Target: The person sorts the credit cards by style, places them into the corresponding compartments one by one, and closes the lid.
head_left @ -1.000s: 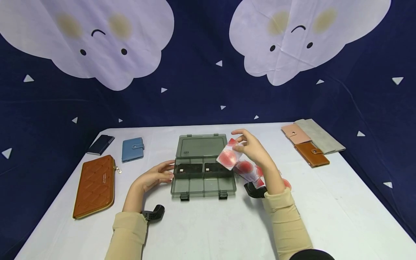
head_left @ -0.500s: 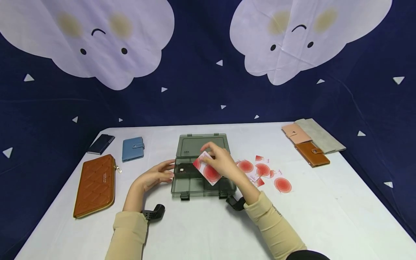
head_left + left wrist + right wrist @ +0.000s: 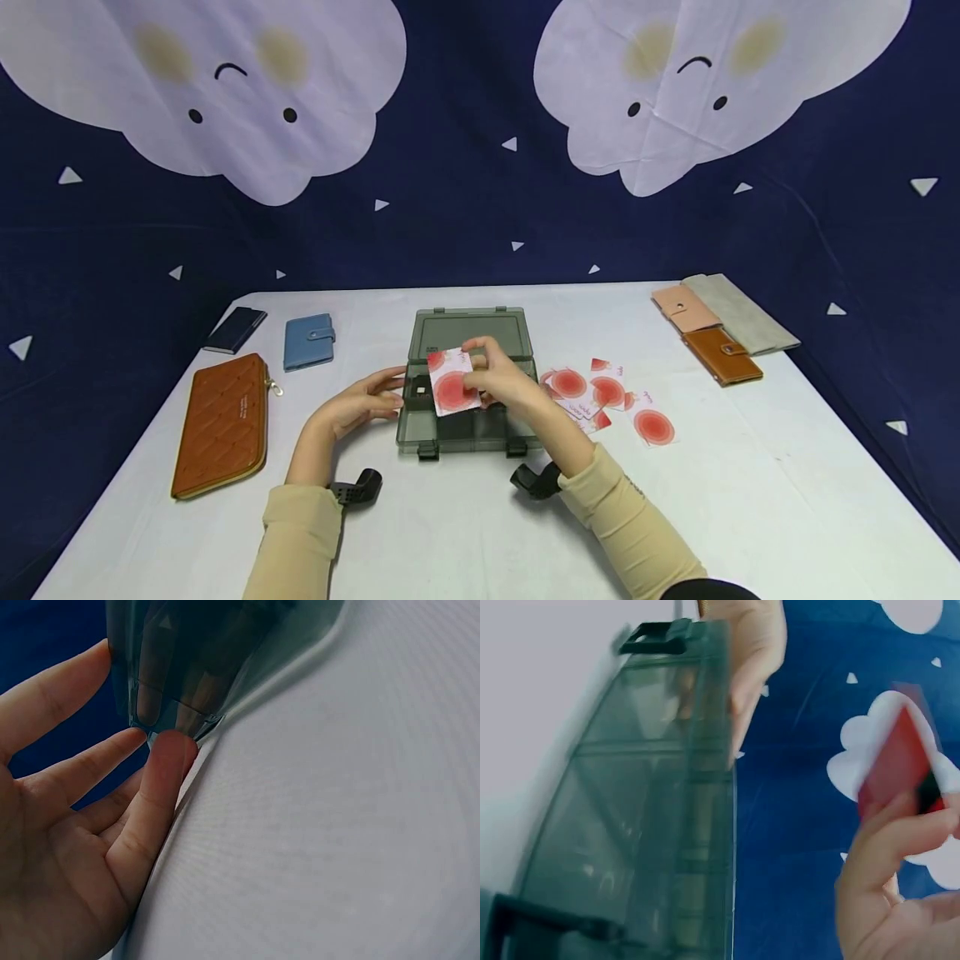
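Card (image 3: 453, 390) with the red circle print sits pinched in my right hand (image 3: 501, 383), thumb and curled fingertips on its right edge, held tilted just above the left compartments of the smoky plastic organizer box (image 3: 468, 433). In the right wrist view the same card (image 3: 900, 761) shows only as a blurred red sliver above my fingers (image 3: 889, 844). My left hand (image 3: 360, 406) lies to the left of the card, fingers straight and relaxed, tips touching the box's left wall (image 3: 161, 712); it grips nothing. To the right of my right hand, more matching cards (image 3: 607, 396) lie scattered on the white table (image 3: 750, 483).

My worry: the pinch is only on one edge, so the card could twist or slip and drop across a divider instead of into a slot. The box looks light, and a nudge could slide it, since my left hand merely rests against it.

I cannot make out what the dark items inside the box are, and my right hand hides the middle compartments.
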Tool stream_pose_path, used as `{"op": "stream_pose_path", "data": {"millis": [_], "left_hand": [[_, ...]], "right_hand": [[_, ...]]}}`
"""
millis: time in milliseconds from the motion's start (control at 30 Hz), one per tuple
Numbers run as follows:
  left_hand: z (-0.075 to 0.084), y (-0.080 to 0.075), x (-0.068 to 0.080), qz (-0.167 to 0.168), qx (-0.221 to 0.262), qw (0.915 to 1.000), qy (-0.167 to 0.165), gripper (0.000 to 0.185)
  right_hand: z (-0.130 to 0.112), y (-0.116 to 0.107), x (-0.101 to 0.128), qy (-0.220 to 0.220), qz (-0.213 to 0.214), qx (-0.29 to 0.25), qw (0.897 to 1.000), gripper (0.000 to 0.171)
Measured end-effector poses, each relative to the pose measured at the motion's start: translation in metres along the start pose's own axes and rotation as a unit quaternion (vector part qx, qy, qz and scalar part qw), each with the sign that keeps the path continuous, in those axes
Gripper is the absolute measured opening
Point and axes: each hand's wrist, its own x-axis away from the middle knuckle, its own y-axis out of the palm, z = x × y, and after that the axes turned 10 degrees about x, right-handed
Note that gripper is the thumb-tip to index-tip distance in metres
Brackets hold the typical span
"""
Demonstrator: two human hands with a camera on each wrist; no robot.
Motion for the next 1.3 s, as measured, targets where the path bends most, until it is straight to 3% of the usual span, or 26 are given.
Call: {"op": "stream_pose_path", "data": {"millis": [67,133,233,300,467,600,767,833,900,1000,1200,1300], "left_hand": [[0.000,0.000,0.000,-0.001,0.001,1.0000,-0.001,0.076],[0.000,0.000,0.000,-0.002,0.000,1.0000,-0.001,0.076],[0.000,0.000,0.000,-0.004,-0.002,1.0000,-0.002,0.076],[0.000,0.000,0.000,-0.003,-0.004,1.0000,-0.002,0.075],[0.001,0.001,0.000,0.000,-0.010,0.9999,-0.002,0.075],[0.001,0.001,0.000,0.002,-0.011,0.9999,-0.001,0.075],[0.001,0.001,0.001,0.005,-0.007,1.0000,-0.002,0.075],[0.001,0.001,0.001,0.006,-0.006,1.0000,-0.003,0.075],[0.001,0.001,0.001,0.007,-0.006,1.0000,-0.004,0.075],[0.001,0.001,0.000,0.006,-0.005,1.0000,-0.004,0.075],[0.000,0.001,0.000,0.004,-0.005,1.0000,-0.002,0.075],[0.000,0.001,0.000,0.005,-0.002,1.0000,-0.002,0.075]], "right_hand": [[0.001,0.005,0.002,-0.039,-0.007,0.067,0.997,0.057],[0.003,0.011,0.002,-0.074,-0.005,0.161,0.984,0.049],[0.006,0.022,0.003,-0.109,0.005,0.299,0.948,0.029],[0.009,0.028,0.002,-0.118,0.003,0.357,0.927,0.018],[0.016,0.039,0.000,-0.128,-0.012,0.420,0.898,0.011],[0.018,0.042,0.000,-0.151,0.008,0.455,0.878,0.010],[0.018,0.044,0.002,-0.180,0.027,0.526,0.831,0.020],[0.017,0.044,0.003,-0.179,0.022,0.548,0.817,0.025],[0.016,0.044,0.004,-0.168,0.011,0.557,0.813,0.029],[0.015,0.043,0.005,-0.153,-0.005,0.554,0.818,0.029],[0.013,0.034,0.009,-0.149,-0.033,0.517,0.843,0.032],[0.010,0.023,0.013,-0.160,-0.026,0.499,0.851,0.031]]}}
